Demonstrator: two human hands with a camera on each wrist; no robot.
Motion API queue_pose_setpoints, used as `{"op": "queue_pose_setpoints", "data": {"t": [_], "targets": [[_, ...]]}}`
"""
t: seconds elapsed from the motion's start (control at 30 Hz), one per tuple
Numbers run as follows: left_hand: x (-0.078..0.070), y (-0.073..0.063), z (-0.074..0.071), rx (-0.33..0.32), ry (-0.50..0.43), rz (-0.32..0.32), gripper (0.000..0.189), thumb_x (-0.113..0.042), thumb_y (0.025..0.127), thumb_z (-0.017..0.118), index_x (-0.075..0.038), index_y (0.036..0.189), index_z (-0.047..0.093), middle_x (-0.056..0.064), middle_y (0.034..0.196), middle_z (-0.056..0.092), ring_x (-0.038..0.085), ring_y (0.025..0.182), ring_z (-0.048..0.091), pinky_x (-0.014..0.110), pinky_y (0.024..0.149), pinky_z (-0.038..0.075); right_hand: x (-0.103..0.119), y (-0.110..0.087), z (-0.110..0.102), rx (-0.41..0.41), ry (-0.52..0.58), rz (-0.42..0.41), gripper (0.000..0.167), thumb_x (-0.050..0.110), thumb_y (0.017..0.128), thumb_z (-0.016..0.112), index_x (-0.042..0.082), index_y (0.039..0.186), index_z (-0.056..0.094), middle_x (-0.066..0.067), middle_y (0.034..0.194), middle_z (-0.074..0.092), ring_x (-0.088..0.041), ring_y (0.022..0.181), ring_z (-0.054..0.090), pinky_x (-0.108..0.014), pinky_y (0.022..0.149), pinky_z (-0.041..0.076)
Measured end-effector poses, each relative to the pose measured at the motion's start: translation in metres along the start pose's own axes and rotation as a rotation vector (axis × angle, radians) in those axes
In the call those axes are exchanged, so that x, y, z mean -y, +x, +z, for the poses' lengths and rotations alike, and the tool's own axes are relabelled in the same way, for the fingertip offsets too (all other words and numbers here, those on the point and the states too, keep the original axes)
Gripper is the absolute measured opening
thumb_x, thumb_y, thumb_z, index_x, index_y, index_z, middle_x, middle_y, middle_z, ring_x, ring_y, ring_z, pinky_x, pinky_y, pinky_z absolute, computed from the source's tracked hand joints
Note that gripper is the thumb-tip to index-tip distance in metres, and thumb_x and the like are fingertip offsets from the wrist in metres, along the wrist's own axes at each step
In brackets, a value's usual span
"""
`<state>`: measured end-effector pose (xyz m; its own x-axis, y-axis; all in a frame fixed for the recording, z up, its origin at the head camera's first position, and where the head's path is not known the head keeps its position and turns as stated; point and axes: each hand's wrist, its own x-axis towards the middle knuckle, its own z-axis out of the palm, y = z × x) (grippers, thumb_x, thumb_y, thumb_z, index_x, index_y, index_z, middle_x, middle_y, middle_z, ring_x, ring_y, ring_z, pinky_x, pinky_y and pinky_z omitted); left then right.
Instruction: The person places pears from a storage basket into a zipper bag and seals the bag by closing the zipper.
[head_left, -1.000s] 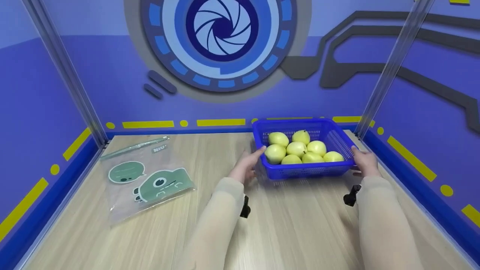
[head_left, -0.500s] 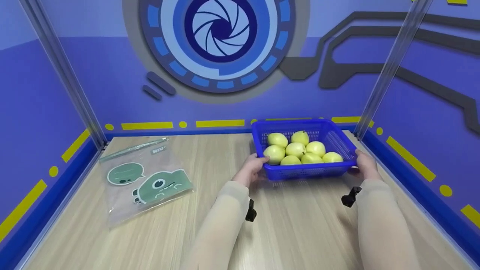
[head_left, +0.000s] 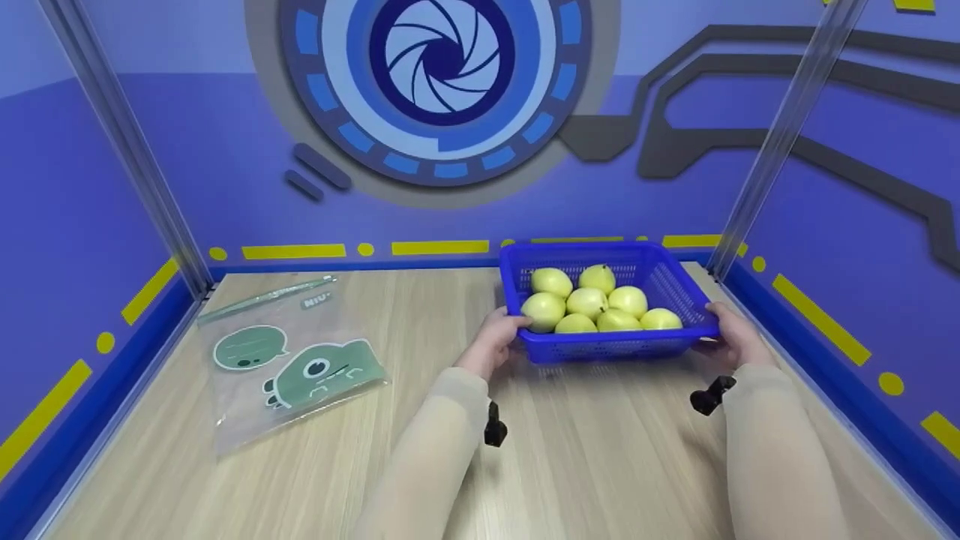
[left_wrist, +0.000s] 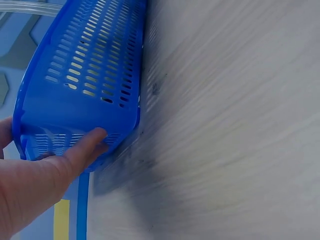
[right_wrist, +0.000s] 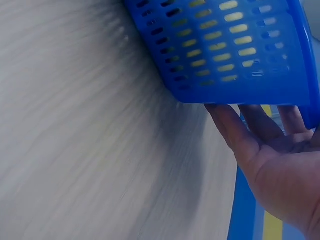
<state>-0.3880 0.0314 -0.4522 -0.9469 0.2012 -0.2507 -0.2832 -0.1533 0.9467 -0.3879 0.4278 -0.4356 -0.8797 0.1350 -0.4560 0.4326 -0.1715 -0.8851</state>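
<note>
A blue plastic basket with slotted walls stands at the back right of the table, several yellow-green pears inside. My left hand grips its left end, thumb over the rim and fingers against the outer wall. At the right end, my right hand holds the rim the same way. In the left wrist view, my left hand's fingers lie along the slotted end wall. My right hand's fingers touch the basket's side in the right wrist view. Whether the base touches the table cannot be told.
A clear zip bag with a green cartoon print lies flat on the left of the wooden table. Blue-purple panels with yellow marks enclose the back and both sides, and metal posts stand at the rear corners.
My left thumb has come over the basket's rim, and both hands have closed their grip on its ends. The basket has shifted slightly left and towards me. The zip bag stays put.
</note>
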Motion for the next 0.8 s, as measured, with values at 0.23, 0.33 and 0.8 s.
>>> {"op": "queue_pose_setpoints", "data": {"t": [0.23,0.33,0.8], "targets": [[-0.001,-0.006,-0.023,0.028,-0.062,-0.037,0.05,-0.007,0.101,0.056,-0.003,0.15,0.044,0.027,0.142,0.058,0.021,0.097,0.069,0.051,0.106,0.05,-0.007,-0.002,0.001,0.168,0.127,0.055,0.059,0.037,0.106,0.052,0.011,0.152,0.025,-0.001,0.1,0.062,-0.014,0.088,0.069,-0.038,0.101,0.056],[0.0,-0.012,-0.034,0.031,-0.059,-0.04,0.052,-0.008,0.101,0.056,-0.005,0.151,0.045,0.026,0.143,0.058,0.022,0.098,0.07,0.052,0.105,0.05,-0.014,0.0,0.003,0.242,0.136,0.036,0.041,0.032,0.107,0.051,0.012,0.138,0.033,0.0,0.103,0.065,-0.014,0.098,0.068,-0.037,0.095,0.059],[0.011,-0.041,-0.094,0.146,-0.104,-0.005,0.072,-0.01,0.102,0.052,-0.021,0.165,0.02,0.029,0.153,0.047,0.027,0.106,0.068,0.048,0.094,0.049,-0.046,-0.007,0.039,0.476,0.163,-0.116,0.039,0.019,0.108,0.028,0.013,0.094,0.064,0.003,0.086,0.072,-0.008,0.076,0.067,-0.022,0.072,0.056]]}}
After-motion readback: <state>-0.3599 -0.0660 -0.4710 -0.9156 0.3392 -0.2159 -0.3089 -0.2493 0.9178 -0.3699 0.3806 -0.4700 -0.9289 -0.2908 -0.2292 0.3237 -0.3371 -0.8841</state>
